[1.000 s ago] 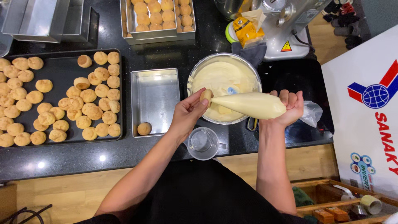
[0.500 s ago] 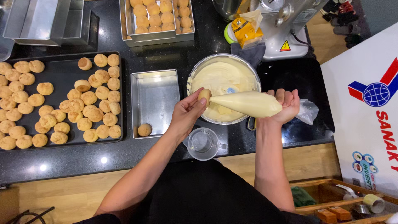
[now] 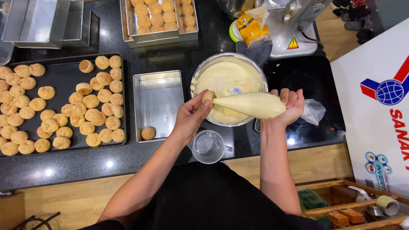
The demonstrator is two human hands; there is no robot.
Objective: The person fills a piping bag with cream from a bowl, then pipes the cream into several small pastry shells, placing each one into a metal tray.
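Note:
My left hand (image 3: 191,115) pinches a small round puff pastry (image 3: 208,97) by its sides. My right hand (image 3: 289,106) grips the wide end of a full piping bag (image 3: 251,104) of pale cream, lying level, with its tip pressed into the puff. Both are held over the near rim of a metal bowl of cream (image 3: 228,76). A single puff (image 3: 148,133) lies in the near corner of a rectangular metal tin (image 3: 157,102) just left of my left hand.
A dark baking tray (image 3: 64,76) with several puffs is at the left. A metal tin of puffs (image 3: 159,19) stands at the back. A clear cup (image 3: 207,146) sits by the counter edge. A mixer (image 3: 294,25) and white box (image 3: 379,102) stand right.
The hands, puff and piping bag have shifted only slightly over the bowl; the grip is unchanged.

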